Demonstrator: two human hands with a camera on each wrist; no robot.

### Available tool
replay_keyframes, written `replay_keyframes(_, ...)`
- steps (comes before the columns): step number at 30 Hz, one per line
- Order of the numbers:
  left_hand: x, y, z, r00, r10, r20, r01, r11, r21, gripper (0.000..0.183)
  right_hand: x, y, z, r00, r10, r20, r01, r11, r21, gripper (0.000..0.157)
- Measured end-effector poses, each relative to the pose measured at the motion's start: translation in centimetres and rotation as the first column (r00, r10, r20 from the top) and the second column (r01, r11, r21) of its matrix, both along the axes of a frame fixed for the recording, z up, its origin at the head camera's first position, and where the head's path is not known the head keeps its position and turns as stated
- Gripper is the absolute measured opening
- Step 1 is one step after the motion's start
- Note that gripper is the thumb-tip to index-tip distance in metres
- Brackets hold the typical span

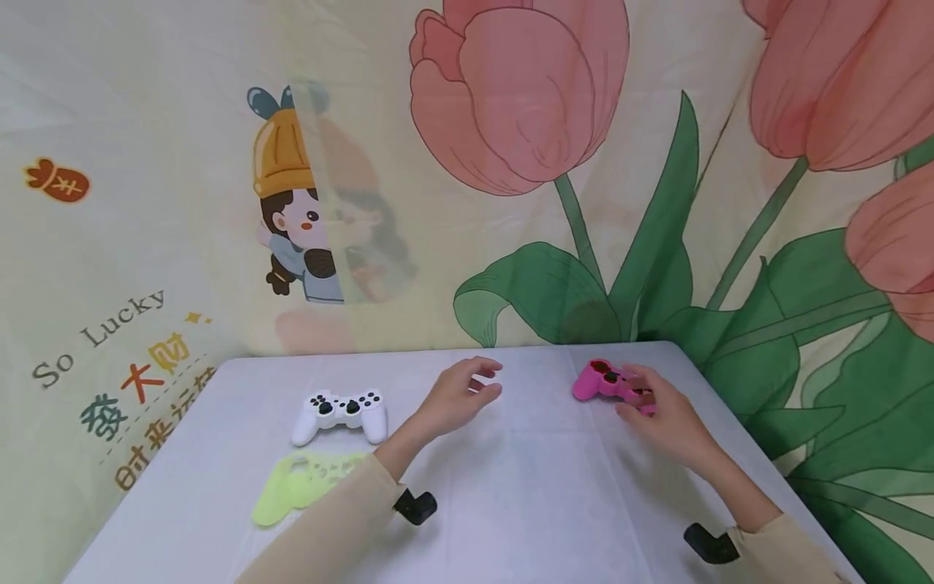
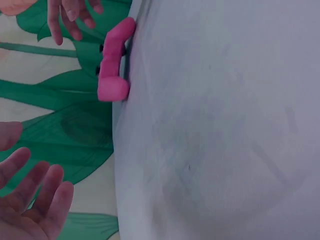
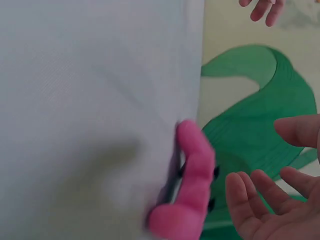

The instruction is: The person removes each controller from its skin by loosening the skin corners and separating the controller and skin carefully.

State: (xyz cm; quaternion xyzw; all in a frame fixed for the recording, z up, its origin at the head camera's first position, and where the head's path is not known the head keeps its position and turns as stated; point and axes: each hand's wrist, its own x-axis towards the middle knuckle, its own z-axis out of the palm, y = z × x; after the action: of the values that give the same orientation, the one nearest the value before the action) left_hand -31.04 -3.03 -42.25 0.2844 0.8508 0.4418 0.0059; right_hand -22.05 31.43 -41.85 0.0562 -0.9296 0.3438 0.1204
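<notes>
A pink game controller with dark sticks sits at the back right of the table. My right hand hovers over its right end, overlapping it in the head view. Seen from the right wrist, a gap separates the spread fingers from the controller. My left hand is raised above the middle of the table, fingers loosely bent and holding nothing. To its left lie a white game controller and, nearer me, a lime-green controller cover with cut-out holes, partly hidden by the left sleeve.
A white cloth covers the table. Behind it hangs a backdrop printed with large tulips and a cartoon figure. Black wrist-camera mounts stick out beside the left cuff and the right cuff.
</notes>
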Motion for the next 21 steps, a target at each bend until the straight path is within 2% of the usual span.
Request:
replay_keyframes(4, -0.9, 4.1, -0.9, 0.999, -0.039, 0.011, 0.039, 0.999, -0.004, 0.038, 0.4, 2.9, -1.5, 0.998, -0.056, 0.02, 0.056, 0.998, -0.007, 0.067)
replay_keyframes(7, -1.7, 7.0, -1.6, 0.998, -0.058, 0.016, 0.059, 0.998, -0.01, 0.04, 0.2, 4.7, -2.6, 0.991, -0.105, 0.078, 0.108, 0.994, -0.03, 0.07)
replay_keyframes(11, -2.6, 10.4, -2.6, 0.995, -0.074, 0.061, 0.075, 0.997, -0.011, 0.045, -0.4, 6.6, -4.0, 0.976, -0.156, 0.155, 0.167, 0.984, -0.065, 0.074)
replay_keyframes(17, -3.8, 14.0, -4.0, 0.987, -0.073, 0.141, 0.073, 0.997, -0.002, 0.053, -1.2, 7.8, -5.1, 0.947, -0.174, 0.27, 0.214, 0.969, -0.123, 0.082)
replay_keyframes(21, -4.4, 15.3, -4.6, 0.981, -0.036, 0.192, 0.039, 0.999, -0.009, 0.057, -2.2, 7.9, -5.0, 0.923, -0.14, 0.359, 0.228, 0.95, -0.215, 0.087)
